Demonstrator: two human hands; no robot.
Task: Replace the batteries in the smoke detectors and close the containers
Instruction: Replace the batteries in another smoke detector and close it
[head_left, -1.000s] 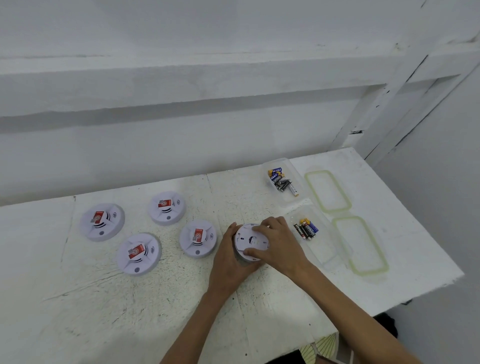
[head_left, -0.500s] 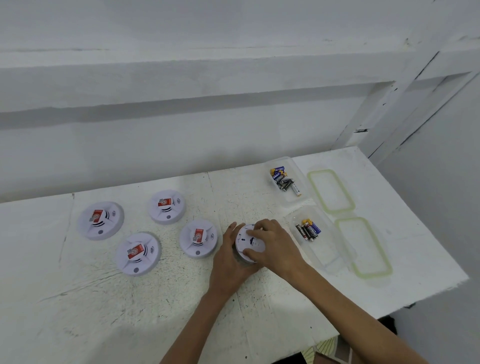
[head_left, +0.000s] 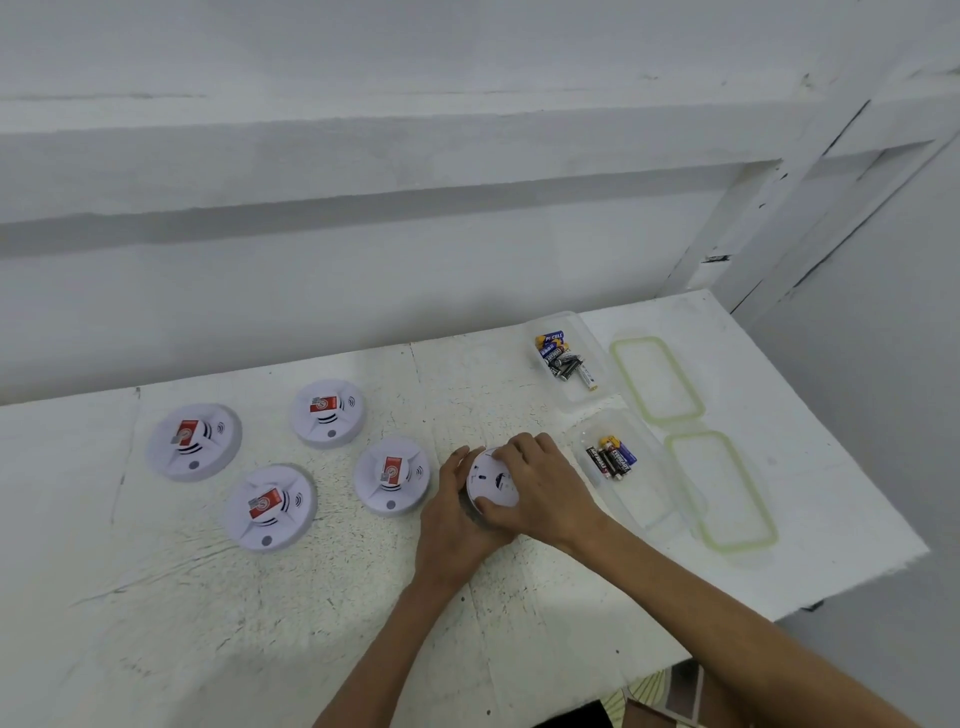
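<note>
Gripping smoke detector (head_left: 491, 480), flat back up, at middle of table (head_left: 311, 597) | left hand (head_left: 452, 525) curled round its 9 o'clock rim | right hand (head_left: 545, 488) clasps its 12-to-5 o'clock edge | four other detectors (head_left: 392, 475) at its 9 o'clock | two open containers (head_left: 641, 512) with batteries (head_left: 613, 457) at its 2 o'clock, lids (head_left: 722, 488) just beyond

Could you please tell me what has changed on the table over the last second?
Hardly anything. The left hand and the right hand keep their grip on the same smoke detector, plain side up; any twist is too slight to tell. The four other detectors, the two open boxes, their batteries and both lids lie where they were.
</note>
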